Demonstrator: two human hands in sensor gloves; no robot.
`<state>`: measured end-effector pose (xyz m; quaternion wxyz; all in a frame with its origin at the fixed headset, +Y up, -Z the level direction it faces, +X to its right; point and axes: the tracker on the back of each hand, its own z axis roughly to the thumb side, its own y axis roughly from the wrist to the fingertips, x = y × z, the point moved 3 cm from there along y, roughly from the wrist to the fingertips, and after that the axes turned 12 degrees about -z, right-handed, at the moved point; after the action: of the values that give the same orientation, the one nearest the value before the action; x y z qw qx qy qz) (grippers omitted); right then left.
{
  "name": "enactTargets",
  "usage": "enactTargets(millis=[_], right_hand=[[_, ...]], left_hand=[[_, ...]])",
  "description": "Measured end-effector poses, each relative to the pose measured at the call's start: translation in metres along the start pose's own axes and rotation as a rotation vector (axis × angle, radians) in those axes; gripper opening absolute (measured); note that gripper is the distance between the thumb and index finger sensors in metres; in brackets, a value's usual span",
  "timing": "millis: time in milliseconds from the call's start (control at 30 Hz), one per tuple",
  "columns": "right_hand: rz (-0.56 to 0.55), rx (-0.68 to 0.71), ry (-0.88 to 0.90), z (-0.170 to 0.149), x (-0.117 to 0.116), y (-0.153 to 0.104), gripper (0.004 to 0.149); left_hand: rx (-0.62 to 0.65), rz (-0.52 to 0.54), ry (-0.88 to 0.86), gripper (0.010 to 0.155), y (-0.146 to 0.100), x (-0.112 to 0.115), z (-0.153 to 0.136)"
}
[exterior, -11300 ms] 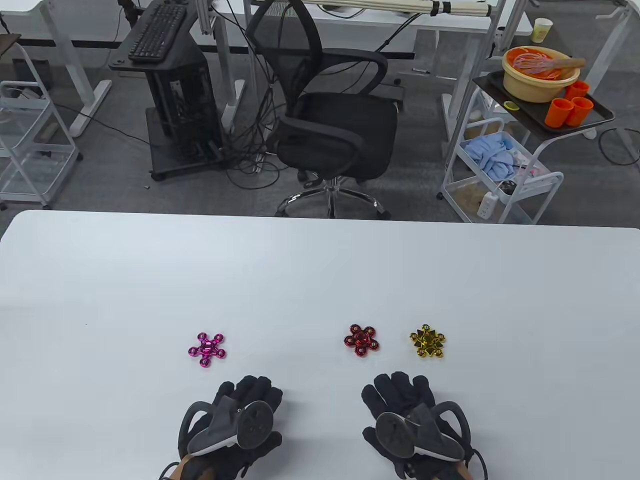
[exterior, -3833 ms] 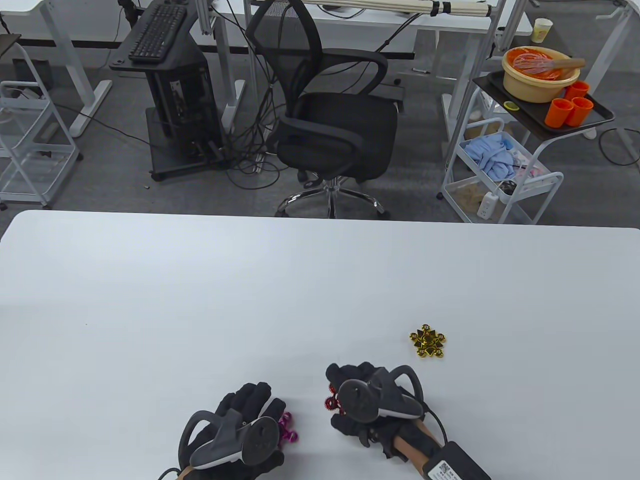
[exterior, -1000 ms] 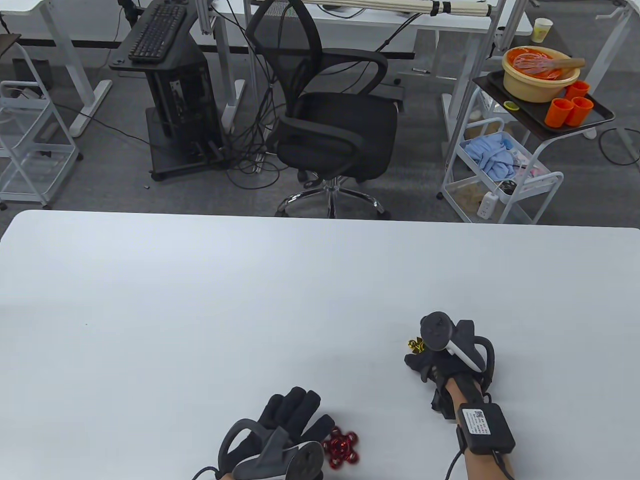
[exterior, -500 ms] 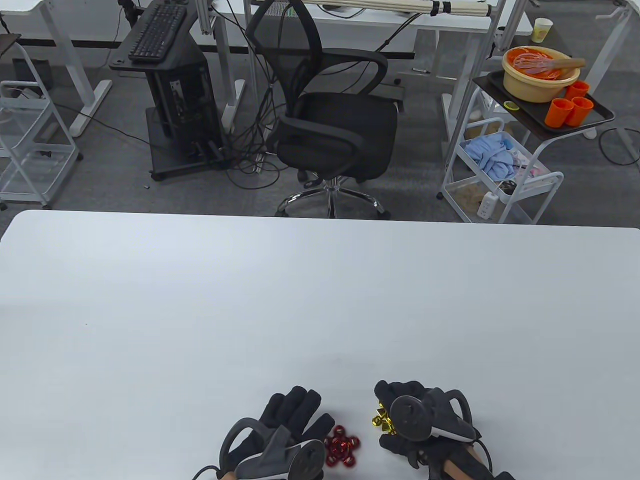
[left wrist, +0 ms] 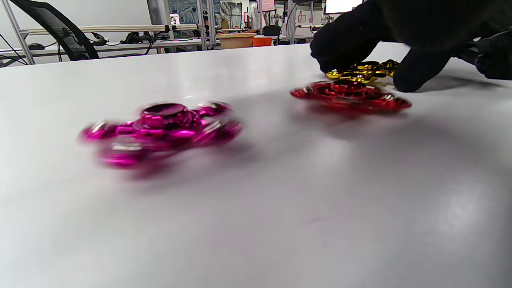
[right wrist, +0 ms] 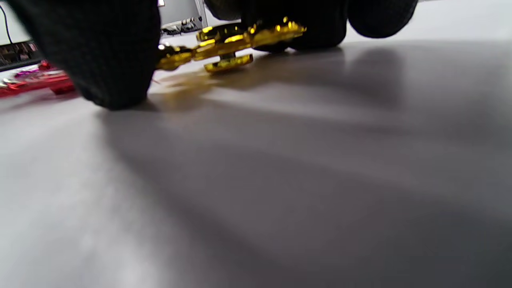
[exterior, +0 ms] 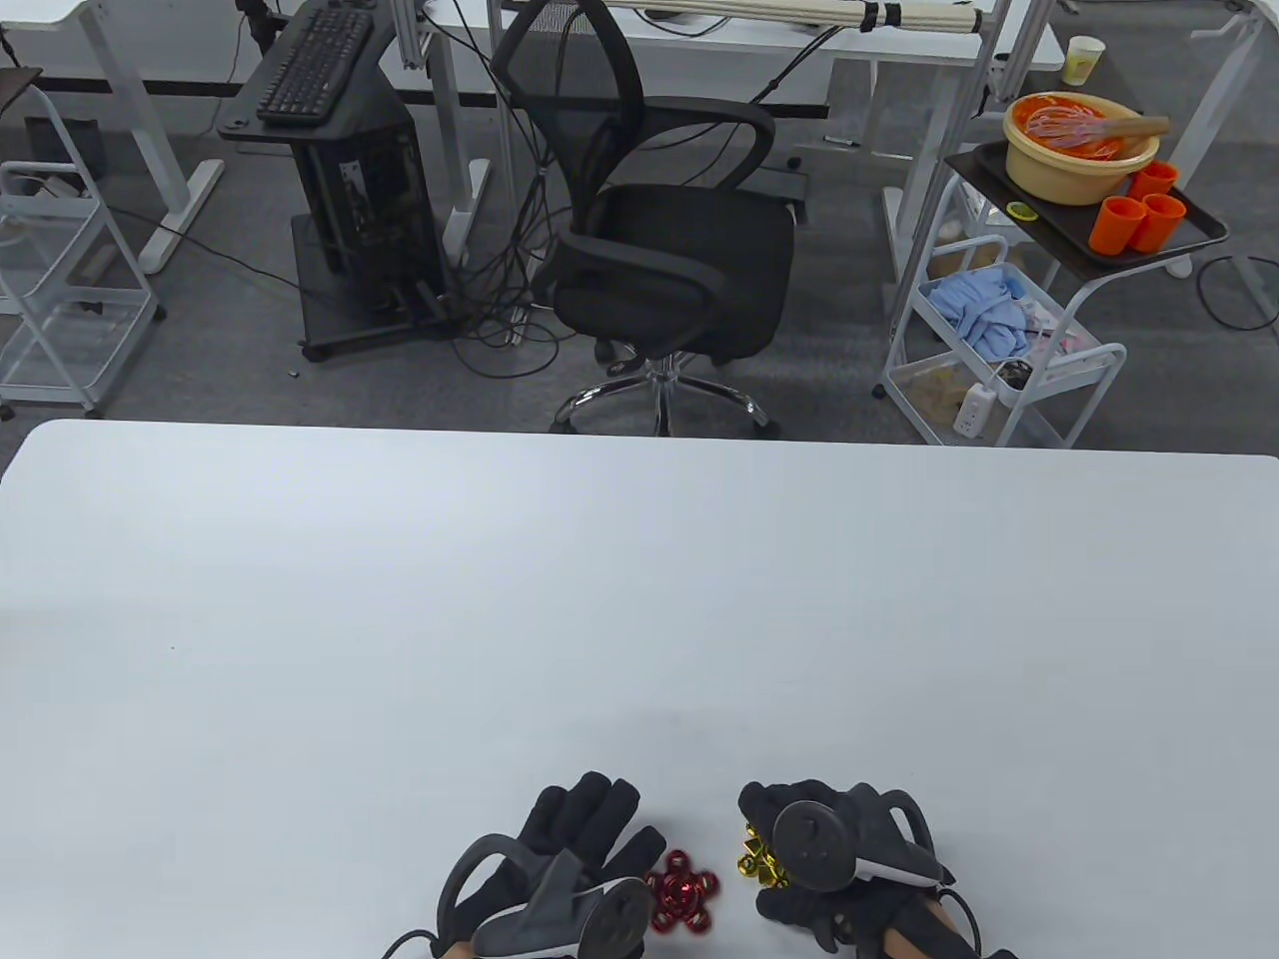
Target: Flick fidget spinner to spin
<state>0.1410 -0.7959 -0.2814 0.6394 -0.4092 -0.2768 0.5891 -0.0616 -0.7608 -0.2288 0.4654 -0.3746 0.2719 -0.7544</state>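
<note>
My right hand (exterior: 771, 837) pinches the gold spinner (exterior: 756, 864) near the table's front edge. In the right wrist view my thumb (right wrist: 104, 52) and fingers grip the gold spinner (right wrist: 232, 42), which is slightly tilted with its hub close to the table. The red spinner (exterior: 681, 891) lies just left of it and looks blurred in the left wrist view (left wrist: 350, 94). My left hand (exterior: 595, 819) lies flat with its fingers spread, beside the red spinner. The magenta spinner (left wrist: 160, 128) is blurred on the table under my left hand, and it is hidden in the table view.
The white table (exterior: 639, 599) stretches away from the hands. Beyond its far edge stand a black office chair (exterior: 669, 250) and a cart (exterior: 1089, 240) with an orange bowl and cups.
My right hand picked up the gold spinner at the right and carried it back toward the front edge, beside the red spinner. In the last half second it sank slightly. My left hand stayed put.
</note>
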Motion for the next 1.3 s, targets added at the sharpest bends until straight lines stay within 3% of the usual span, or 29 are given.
enactTargets(millis=[167, 300, 400, 533, 733, 1000, 1067, 1100, 1133, 1200, 1300], right_hand=[[0.021, 0.006, -0.024, -0.001, -0.003, -0.002, 0.092], [-0.014, -0.017, 0.004, -0.008, 0.017, -0.010, 0.093], [-0.066, -0.075, -0.025, -0.018, 0.033, -0.022, 0.079], [-0.057, -0.153, -0.105, -0.026, 0.027, -0.031, 0.058], [-0.082, -0.163, -0.157, -0.026, 0.024, -0.029, 0.052], [0.041, -0.175, -0.071, -0.032, 0.014, -0.026, 0.052], [0.136, -0.162, 0.091, -0.031, 0.029, -0.034, 0.034], [0.138, -0.139, 0.239, -0.031, 0.039, -0.040, 0.034], [-0.041, -0.226, 0.279, -0.033, 0.052, -0.047, 0.034], [-0.213, -0.294, 0.134, -0.037, 0.065, -0.052, 0.035], [-0.176, -0.275, 0.008, -0.034, 0.065, -0.050, 0.040]], left_hand=[[0.017, -0.029, 0.004, 0.081, 0.009, 0.000, 0.011], [0.030, -0.045, 0.035, 0.081, 0.018, -0.008, 0.026], [0.048, -0.063, 0.036, 0.081, 0.031, -0.018, 0.044], [0.055, -0.116, 0.084, 0.080, 0.057, -0.024, 0.071], [0.020, -0.190, 0.112, 0.079, 0.087, -0.022, 0.084], [0.018, -0.260, 0.035, 0.076, 0.098, -0.018, 0.082], [0.014, -0.276, 0.023, 0.076, 0.098, -0.019, 0.081], [0.010, -0.289, 0.026, 0.076, 0.098, -0.019, 0.081], [0.011, -0.296, 0.023, 0.076, 0.098, -0.018, 0.081], [0.010, -0.290, 0.020, 0.076, 0.098, -0.019, 0.081], [0.007, -0.283, 0.031, 0.076, 0.098, -0.019, 0.082]])
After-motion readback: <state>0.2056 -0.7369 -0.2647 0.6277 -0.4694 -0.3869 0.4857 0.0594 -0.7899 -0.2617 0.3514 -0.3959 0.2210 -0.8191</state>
